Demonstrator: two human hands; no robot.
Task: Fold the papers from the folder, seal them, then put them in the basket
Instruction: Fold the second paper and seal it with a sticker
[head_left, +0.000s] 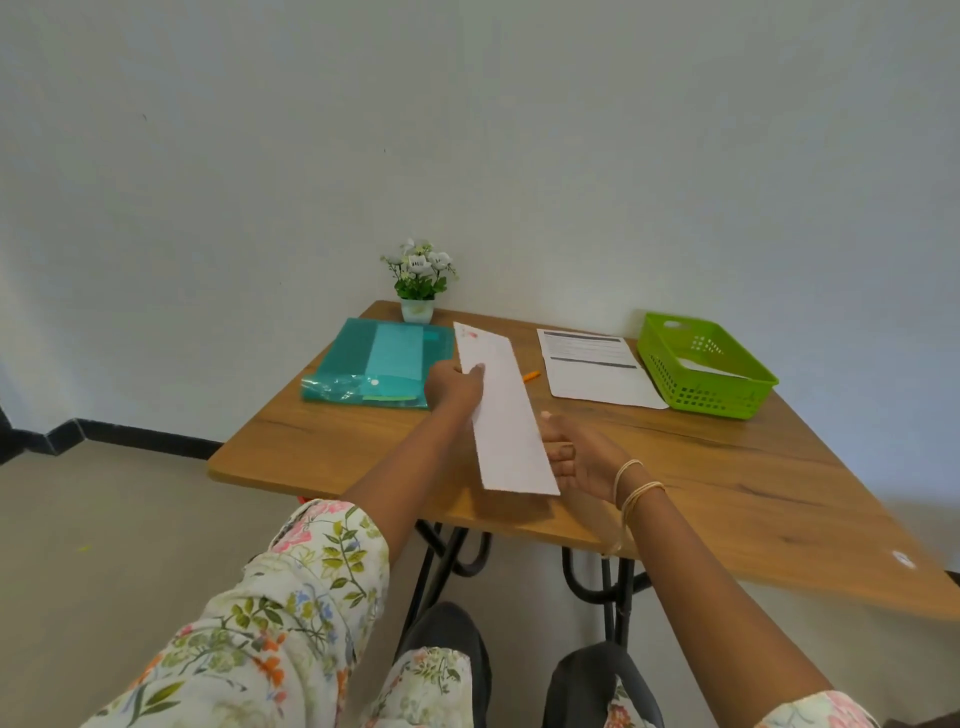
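Note:
A long, narrow folded white paper (506, 415) is held above the wooden table (727, 493). My left hand (454, 384) pinches its left edge near the far end. My right hand (576, 457) grips its right edge near the close end, fingers curled against the strip. A teal plastic folder (379, 364) lies at the table's far left. A flat printed sheet (597, 371) lies at the far right of centre. Beside that sheet stands the green basket (701, 400), with a white paper (706, 369) inside it.
A small orange object (531, 375) lies on the table between the held paper and the printed sheet. A potted plant with white flowers (418, 283) stands at the table's far edge against the wall. My knees show under the near edge.

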